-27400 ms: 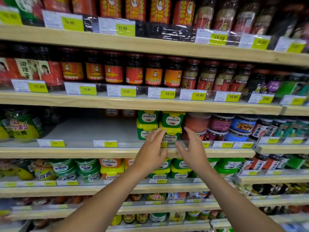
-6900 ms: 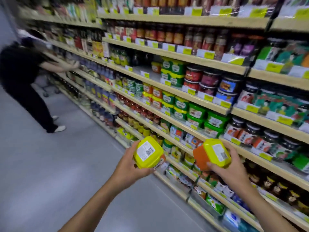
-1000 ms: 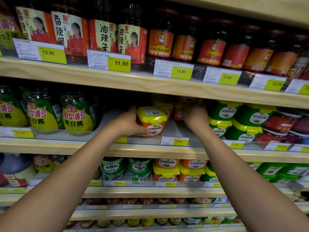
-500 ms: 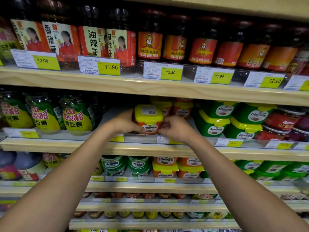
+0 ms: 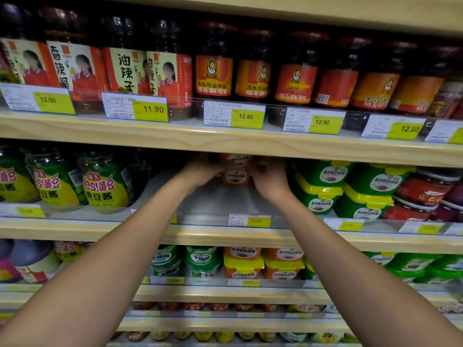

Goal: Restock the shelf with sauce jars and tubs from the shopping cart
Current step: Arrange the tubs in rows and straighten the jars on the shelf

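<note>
Far back on the middle shelf (image 5: 225,231), an orange sauce tub (image 5: 235,160) sits on top of a second orange tub (image 5: 235,177). The shelf board above partly hides the upper one. My left hand (image 5: 200,171) grips the upper tub's left side and my right hand (image 5: 269,179) grips its right side. Both arms reach deep into the shelf. The tub's yellow lid is out of sight.
Green tubs with yellow lids (image 5: 323,191) are stacked just right of my right hand, with red-lidded jars (image 5: 423,191) beyond. Green-yellow bean paste jars (image 5: 102,186) stand to the left. Chili oil jars (image 5: 215,71) fill the shelf above. Bare shelf floor (image 5: 225,204) lies before the tubs.
Both hands moved the yellow-lidded orange tub from the shelf front to the back, onto another orange tub. The camera has moved closer and lower.
</note>
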